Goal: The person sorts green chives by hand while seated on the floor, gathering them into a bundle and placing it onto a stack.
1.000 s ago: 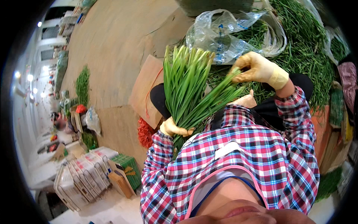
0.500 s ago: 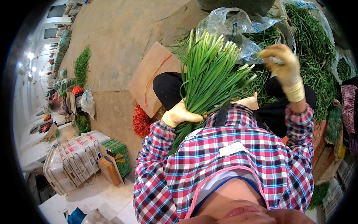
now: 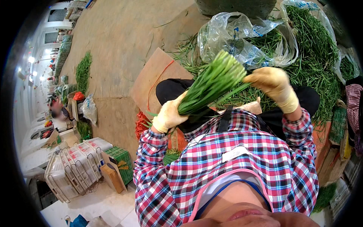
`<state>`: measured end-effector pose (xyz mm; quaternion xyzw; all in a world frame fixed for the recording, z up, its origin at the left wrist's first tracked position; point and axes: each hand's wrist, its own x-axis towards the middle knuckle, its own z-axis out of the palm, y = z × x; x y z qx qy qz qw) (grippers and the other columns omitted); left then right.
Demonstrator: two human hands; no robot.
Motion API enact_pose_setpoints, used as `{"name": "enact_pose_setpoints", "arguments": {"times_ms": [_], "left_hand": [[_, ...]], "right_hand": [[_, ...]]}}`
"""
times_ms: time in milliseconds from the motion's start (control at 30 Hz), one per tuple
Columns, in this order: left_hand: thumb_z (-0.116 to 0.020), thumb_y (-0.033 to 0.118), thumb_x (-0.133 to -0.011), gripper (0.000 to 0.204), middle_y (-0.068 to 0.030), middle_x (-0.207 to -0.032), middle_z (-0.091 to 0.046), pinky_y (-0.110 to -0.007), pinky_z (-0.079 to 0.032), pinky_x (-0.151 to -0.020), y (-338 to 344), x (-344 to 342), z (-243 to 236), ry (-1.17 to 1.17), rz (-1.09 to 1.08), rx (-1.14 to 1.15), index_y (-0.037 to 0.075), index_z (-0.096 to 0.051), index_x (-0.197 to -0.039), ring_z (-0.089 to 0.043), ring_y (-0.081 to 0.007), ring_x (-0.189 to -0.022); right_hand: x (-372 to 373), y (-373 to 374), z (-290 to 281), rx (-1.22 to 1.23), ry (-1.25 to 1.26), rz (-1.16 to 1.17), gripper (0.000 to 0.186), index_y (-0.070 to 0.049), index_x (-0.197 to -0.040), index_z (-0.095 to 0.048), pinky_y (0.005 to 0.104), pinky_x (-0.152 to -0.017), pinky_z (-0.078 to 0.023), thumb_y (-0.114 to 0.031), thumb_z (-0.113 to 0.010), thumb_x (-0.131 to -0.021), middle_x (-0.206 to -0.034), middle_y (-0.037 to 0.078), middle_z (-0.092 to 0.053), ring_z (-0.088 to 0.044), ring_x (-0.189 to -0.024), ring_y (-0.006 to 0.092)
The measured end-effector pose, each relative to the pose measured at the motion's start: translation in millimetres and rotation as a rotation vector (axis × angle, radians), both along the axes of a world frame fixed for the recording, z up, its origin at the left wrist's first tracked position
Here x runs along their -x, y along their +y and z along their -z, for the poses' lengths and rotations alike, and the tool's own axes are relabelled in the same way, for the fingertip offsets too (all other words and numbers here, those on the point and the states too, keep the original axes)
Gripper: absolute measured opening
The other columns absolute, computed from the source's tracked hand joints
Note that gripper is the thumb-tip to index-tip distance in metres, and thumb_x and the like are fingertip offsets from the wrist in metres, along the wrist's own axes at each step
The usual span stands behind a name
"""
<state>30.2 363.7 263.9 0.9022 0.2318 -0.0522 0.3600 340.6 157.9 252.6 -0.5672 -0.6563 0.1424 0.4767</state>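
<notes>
My left hand (image 3: 170, 113), in a pale yellow glove, is closed around the lower end of a bunch of long green leafy stems (image 3: 210, 83), their pale cut ends angled up and right. My right hand (image 3: 270, 85), similarly gloved and slightly blurred, is closed at the bunch's right side, its fingertips on a few stray leaves. My dark-trousered legs (image 3: 166, 90) are bent beneath. A pinkish-tan sheet (image 3: 147, 81) with a red cord lies left of them.
Heaps of loose greens (image 3: 310, 64) and crumpled clear plastic bags (image 3: 242, 34) lie ahead and right. Red netting or twine (image 3: 141, 125) is by my left arm. Stacked white crates (image 3: 75, 166) and a green crate (image 3: 119, 159) stand lower left; a person (image 3: 56, 108) is far left.
The bunch has drawn narrower and tilts further right, with my left hand gripping it lower down. My right hand, raised away half a second ago, has come down to the bunch's side.
</notes>
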Motion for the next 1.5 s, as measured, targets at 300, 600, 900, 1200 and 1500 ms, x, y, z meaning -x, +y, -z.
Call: {"name": "enact_pose_setpoints", "arguments": {"times_ms": [300, 600, 900, 1200, 1500], "left_hand": [[-0.063, 0.0, -0.071, 0.072, -0.0061, -0.091, -0.061, -0.036, -0.05, -0.063, 24.0, 7.8, -5.0, -0.03, 0.096, -0.935, 0.024, -0.05, -0.137, -0.061, -0.026, -0.073], [-0.057, 0.0, -0.076, 0.072, -0.0066, -0.096, -0.062, -0.035, -0.05, -0.064, 11.0, -21.7, -6.8, -0.145, 0.131, -1.167, 0.027, -0.045, -0.141, -0.06, -0.0253, -0.073], [-0.057, -0.001, -0.075, 0.075, -0.0071, -0.097, -0.062, -0.035, -0.05, -0.066, 12.1, -23.7, 1.0, -0.112, 0.117, -1.085, 0.026, -0.043, -0.143, -0.061, -0.0254, -0.075], [-0.059, -0.005, -0.071, 0.083, -0.0081, -0.098, -0.063, -0.035, -0.052, -0.067, 22.5, -6.4, 12.1, -0.104, 0.069, -1.081, 0.025, -0.039, -0.145, -0.062, -0.0268, -0.077], [-0.06, -0.008, -0.068, 0.079, -0.0072, -0.1, -0.066, -0.035, -0.053, -0.064, 18.6, -18.3, 3.3, -0.194, 0.034, -1.126, 0.023, -0.047, -0.14, -0.063, -0.0267, -0.075]], "right_hand": [[-41.5, -17.7, 17.0, 0.066, 0.147, 0.37, 0.017, -0.005, -0.098, -0.072, 0.0301, -0.069, -0.054, -0.013, -0.072, -0.083, -0.09, 0.011, -0.068, -0.067, -0.082, 0.021], [45.8, 32.3, 2.5, 0.137, -0.246, 0.38, 0.018, -0.011, -0.073, -0.071, 0.0359, -0.058, -0.049, -0.027, -0.077, -0.073, -0.069, 0.005, -0.061, -0.061, -0.066, 0.0254], [43.2, 27.1, 19.1, 0.032, -0.511, 0.502, 0.009, -0.013, -0.076, -0.065, 0.0353, -0.06, -0.047, -0.02, -0.071, -0.072, -0.07, 0.003, -0.058, -0.059, -0.068, 0.0223], [-17.6, -6.2, 18.0, 0.141, -0.404, 0.657, 0.019, -0.009, -0.076, -0.07, 0.0384, -0.064, -0.051, -0.028, -0.074, -0.073, -0.074, 0.009, -0.061, -0.062, -0.07, 0.0274], [28.6, 6.9, 21.4, -0.023, -0.103, 0.267, 0.013, -0.008, -0.083, -0.071, 0.0347, -0.061, -0.05, -0.012, -0.076, -0.072, -0.079, 0.007, -0.063, -0.062, -0.071, 0.0259]]}}
